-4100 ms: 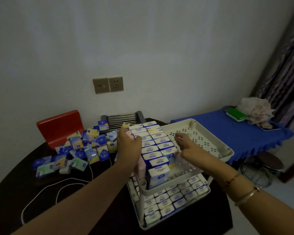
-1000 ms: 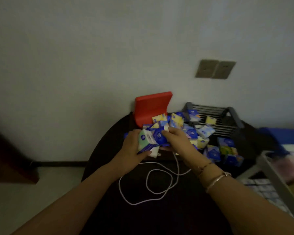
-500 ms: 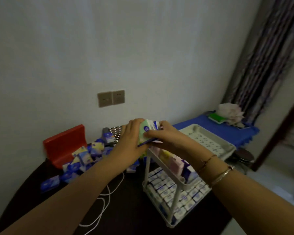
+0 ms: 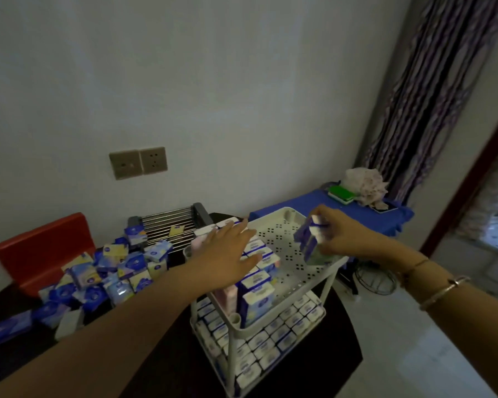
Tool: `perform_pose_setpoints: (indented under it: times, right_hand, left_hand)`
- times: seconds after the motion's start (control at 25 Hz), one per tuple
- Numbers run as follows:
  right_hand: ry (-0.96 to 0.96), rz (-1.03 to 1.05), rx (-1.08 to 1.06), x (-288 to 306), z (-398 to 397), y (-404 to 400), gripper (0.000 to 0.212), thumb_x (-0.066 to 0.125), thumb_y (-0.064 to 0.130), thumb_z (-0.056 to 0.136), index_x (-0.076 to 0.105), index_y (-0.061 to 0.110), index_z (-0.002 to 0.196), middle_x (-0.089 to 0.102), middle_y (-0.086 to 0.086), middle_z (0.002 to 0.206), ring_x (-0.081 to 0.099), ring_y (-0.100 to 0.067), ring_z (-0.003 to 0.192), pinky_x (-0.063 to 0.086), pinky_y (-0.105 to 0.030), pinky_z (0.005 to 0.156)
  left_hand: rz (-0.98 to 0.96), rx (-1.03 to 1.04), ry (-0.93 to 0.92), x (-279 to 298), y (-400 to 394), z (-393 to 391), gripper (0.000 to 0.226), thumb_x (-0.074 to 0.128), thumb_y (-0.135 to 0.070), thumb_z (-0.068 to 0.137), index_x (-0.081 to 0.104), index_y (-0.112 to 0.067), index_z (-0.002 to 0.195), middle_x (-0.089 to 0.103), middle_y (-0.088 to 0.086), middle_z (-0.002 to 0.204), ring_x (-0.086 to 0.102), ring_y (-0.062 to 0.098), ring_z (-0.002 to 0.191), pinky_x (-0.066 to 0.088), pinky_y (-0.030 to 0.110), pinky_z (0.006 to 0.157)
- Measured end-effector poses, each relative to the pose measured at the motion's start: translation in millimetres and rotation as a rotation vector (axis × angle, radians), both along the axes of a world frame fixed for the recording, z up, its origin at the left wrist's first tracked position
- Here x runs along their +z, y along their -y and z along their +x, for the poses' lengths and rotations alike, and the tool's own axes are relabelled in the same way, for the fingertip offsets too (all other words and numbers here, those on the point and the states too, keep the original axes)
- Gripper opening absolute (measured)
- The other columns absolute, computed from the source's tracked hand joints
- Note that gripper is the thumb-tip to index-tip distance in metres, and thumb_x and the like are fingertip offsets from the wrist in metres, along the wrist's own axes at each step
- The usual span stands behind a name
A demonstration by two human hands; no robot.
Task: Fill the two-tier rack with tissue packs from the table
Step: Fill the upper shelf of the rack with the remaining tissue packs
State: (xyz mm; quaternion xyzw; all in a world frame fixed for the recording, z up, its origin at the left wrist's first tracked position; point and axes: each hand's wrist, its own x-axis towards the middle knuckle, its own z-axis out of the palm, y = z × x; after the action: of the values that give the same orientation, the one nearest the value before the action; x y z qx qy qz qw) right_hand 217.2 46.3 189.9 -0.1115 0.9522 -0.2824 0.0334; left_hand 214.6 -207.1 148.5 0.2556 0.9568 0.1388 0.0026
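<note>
The white two-tier rack (image 4: pixel 288 271) stands on the dark table. Its lower tier is packed with tissue packs (image 4: pixel 266 344). The upper tier holds rows of packs (image 4: pixel 256 293) along its left side, and its perforated right side is bare. My left hand (image 4: pixel 227 255) lies flat with fingers spread on top of those upper rows. My right hand (image 4: pixel 335 238) grips a bundle of tissue packs (image 4: pixel 309 244) upright over the upper tier's right edge. A heap of loose packs (image 4: pixel 104 272) lies on the table to the left.
A red box (image 4: pixel 41 248) stands behind the heap, next to a metal wire rack (image 4: pixel 168 224) against the wall. A blue-covered side table (image 4: pixel 357 216) with a green sponge and crumpled cloth sits at the right. A wire stool stands below it.
Both hands carried a bundle of packs from the heap to the rack. Now my left hand has let go and rests on the upper rows, while my right hand holds the bundle at the right side.
</note>
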Motion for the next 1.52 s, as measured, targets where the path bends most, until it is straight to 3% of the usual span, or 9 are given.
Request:
perform_pose_setpoints:
  times: [0.16, 0.36, 0.64, 0.96, 1.04, 1.12, 1.28, 1.36, 1.52]
  right_hand:
    - [0.046, 0.243, 0.193, -17.2, -11.7, 6.5, 0.049, 0.061, 0.005, 0.074, 0.046, 0.023, 0.117, 0.040, 0.000, 0.107, 0.046, -0.021, 0.091, 0.042, -0.026, 0.071]
    - [0.199, 0.258, 0.315, -23.7, -20.4, 6.2, 0.052, 0.061, 0.009, 0.070, 0.045, 0.035, 0.111, 0.044, -0.003, 0.113, 0.050, -0.023, 0.100, 0.048, -0.038, 0.085]
    - [0.249, 0.115, 0.384, -33.6, -13.4, 14.7, 0.054, 0.064, 0.000, 0.073, 0.048, 0.019, 0.120, 0.051, 0.000, 0.118, 0.052, -0.014, 0.107, 0.048, -0.029, 0.089]
    - [0.350, 0.025, 0.237, -45.0, 2.6, 34.6, 0.071, 0.064, 0.013, 0.080, 0.022, 0.022, 0.137, 0.054, -0.008, 0.124, 0.057, -0.022, 0.106, 0.050, -0.037, 0.091]
    - [0.464, -0.071, 0.200, -48.5, 1.9, 33.7, 0.082, 0.064, 0.020, 0.078, 0.014, 0.028, 0.143, 0.050, -0.006, 0.130, 0.055, -0.020, 0.112, 0.048, -0.036, 0.097]
    - [0.555, -0.261, 0.098, -48.3, -1.8, 29.7, 0.083, 0.064, 0.041, 0.066, 0.027, 0.027, 0.139, 0.045, -0.001, 0.137, 0.052, -0.017, 0.115, 0.042, -0.035, 0.102]
    - [0.542, -0.370, -0.204, -40.2, -0.9, 36.2, 0.059, 0.036, 0.055, 0.091, 0.043, 0.016, 0.136, 0.045, -0.008, 0.139, 0.052, -0.025, 0.116, 0.041, -0.032, 0.095]
    - [0.497, -0.257, -0.261, -39.6, 5.7, 50.7, 0.056, 0.029, 0.049, 0.098, 0.048, 0.008, 0.130, 0.053, -0.013, 0.130, 0.056, -0.026, 0.107, 0.046, -0.033, 0.094]
    - [0.317, 0.082, -0.142, -50.7, 7.3, 73.0, 0.041, 0.039, 0.048, 0.096, 0.054, 0.009, 0.098, 0.056, -0.008, 0.098, 0.052, -0.020, 0.086, 0.038, -0.026, 0.066]
  left_hand:
    - [-0.162, 0.025, 0.052, -7.7, -7.4, -8.5, 0.055, 0.026, -0.058, 0.095, 0.013, -0.045, 0.146, -0.006, -0.009, 0.159, -0.009, 0.019, 0.146, -0.006, 0.049, 0.117]
    - [-0.241, 0.059, 0.106, -11.1, -13.5, -10.2, 0.056, 0.022, -0.062, 0.093, 0.008, -0.049, 0.145, -0.005, -0.010, 0.159, -0.006, 0.020, 0.147, -0.006, 0.052, 0.115]
    - [-0.289, 0.065, 0.129, -12.0, -13.3, -10.6, 0.055, 0.019, -0.060, 0.095, 0.002, -0.048, 0.146, -0.008, -0.010, 0.159, -0.007, 0.020, 0.147, -0.003, 0.051, 0.116]
    - [-0.293, 0.066, 0.109, -15.4, -14.1, -6.7, 0.055, 0.015, -0.058, 0.096, -0.002, -0.046, 0.146, -0.011, -0.008, 0.159, -0.009, 0.022, 0.146, -0.003, 0.049, 0.118]
    - [-0.241, 0.066, 0.099, -14.4, -14.1, -5.7, 0.052, 0.017, -0.055, 0.097, 0.005, -0.044, 0.147, -0.005, -0.008, 0.159, -0.004, 0.020, 0.147, -0.002, 0.049, 0.117]
    - [-0.087, 0.079, 0.050, -12.7, -12.9, -3.6, 0.048, 0.021, -0.049, 0.099, 0.020, -0.042, 0.146, 0.012, -0.010, 0.158, 0.009, 0.014, 0.146, -0.002, 0.049, 0.117]
    - [0.049, 0.130, -0.003, -7.8, -9.2, 3.3, 0.044, 0.022, -0.045, 0.100, 0.032, -0.039, 0.143, 0.027, -0.015, 0.153, 0.017, 0.009, 0.144, -0.008, 0.053, 0.116]
    - [-0.024, 0.154, 0.036, -6.9, -7.2, 8.6, 0.045, 0.021, -0.045, 0.100, 0.027, -0.039, 0.145, 0.021, -0.014, 0.155, 0.010, 0.013, 0.146, -0.009, 0.056, 0.114]
    - [-0.148, 0.153, 0.035, -14.4, -4.8, 16.0, 0.050, 0.022, -0.044, 0.100, 0.016, -0.036, 0.149, 0.006, -0.011, 0.159, 0.001, 0.017, 0.147, -0.008, 0.056, 0.114]
